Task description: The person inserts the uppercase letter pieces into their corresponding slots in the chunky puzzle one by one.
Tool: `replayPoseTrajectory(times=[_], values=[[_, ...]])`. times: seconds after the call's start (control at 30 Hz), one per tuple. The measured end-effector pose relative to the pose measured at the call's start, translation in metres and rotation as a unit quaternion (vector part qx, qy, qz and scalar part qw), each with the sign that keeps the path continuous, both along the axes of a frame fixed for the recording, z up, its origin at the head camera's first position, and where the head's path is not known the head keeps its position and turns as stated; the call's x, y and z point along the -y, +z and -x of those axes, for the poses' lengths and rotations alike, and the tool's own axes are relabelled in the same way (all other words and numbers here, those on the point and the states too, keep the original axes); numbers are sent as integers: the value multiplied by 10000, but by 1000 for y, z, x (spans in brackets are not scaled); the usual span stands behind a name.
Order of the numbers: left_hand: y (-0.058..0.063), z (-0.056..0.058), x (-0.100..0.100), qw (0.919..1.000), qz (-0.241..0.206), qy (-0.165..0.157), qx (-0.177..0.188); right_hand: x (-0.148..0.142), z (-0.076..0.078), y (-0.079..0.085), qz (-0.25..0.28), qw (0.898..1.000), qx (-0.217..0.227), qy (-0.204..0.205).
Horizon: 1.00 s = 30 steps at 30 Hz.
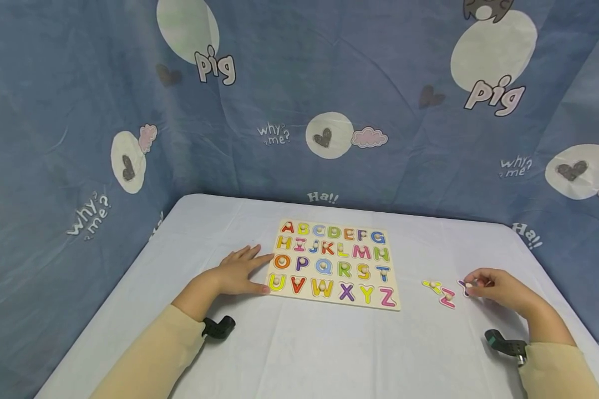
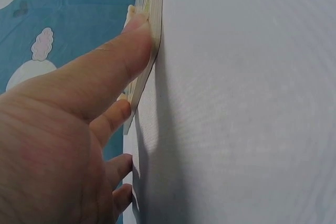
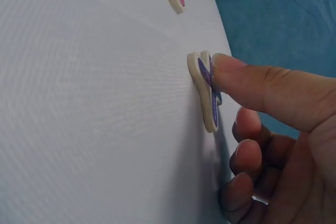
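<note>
A wooden alphabet puzzle board [image 1: 356, 297] lies flat on the table, with rows of coloured letters. My left hand [image 1: 237, 274], fingers spread, rests at its left side, the thumb touching the board's near left corner in the left wrist view. To the right of the board, my right hand [image 1: 496, 288] pinches a purple letter X piece [image 3: 205, 85] between thumb and fingers, close over the table. Beside it lie a yellow letter Y piece [image 1: 433, 286] and a pink letter Z piece [image 1: 447, 298]. The board's X, Y and Z places show no knobs.
White cloth covers the table [image 1: 329, 354]. Behind and at the sides hangs a blue printed curtain [image 1: 399, 177]. A dark wrist camera [image 1: 219, 328] is strapped to the left wrist, another dark camera [image 1: 503, 343] to the right.
</note>
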<state>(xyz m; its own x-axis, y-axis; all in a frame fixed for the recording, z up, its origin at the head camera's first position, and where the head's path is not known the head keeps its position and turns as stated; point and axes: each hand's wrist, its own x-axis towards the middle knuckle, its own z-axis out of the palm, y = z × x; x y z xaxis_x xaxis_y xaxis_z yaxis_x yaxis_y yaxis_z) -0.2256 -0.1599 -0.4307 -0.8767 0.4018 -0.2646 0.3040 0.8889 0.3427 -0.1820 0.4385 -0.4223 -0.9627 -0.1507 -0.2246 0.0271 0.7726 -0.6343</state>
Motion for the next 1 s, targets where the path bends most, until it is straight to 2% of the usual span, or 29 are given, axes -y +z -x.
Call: replayPoseTrajectory(times=[0.23,0.57,0.8,1.0], values=[[0,1,0,10000,-5,-3,-28,-1,2,-4,-49,9999,-118,-31],[-2,1,0,10000,24,29,-28,-1,3,-5,-102,9999,9,-100],[-3,1,0,10000,-13,7,-67,3,2,4,-129,9992,344,-154],[-3,1,0,10000,-26,17,-52,13,0,14,-78,9990,389,-183]])
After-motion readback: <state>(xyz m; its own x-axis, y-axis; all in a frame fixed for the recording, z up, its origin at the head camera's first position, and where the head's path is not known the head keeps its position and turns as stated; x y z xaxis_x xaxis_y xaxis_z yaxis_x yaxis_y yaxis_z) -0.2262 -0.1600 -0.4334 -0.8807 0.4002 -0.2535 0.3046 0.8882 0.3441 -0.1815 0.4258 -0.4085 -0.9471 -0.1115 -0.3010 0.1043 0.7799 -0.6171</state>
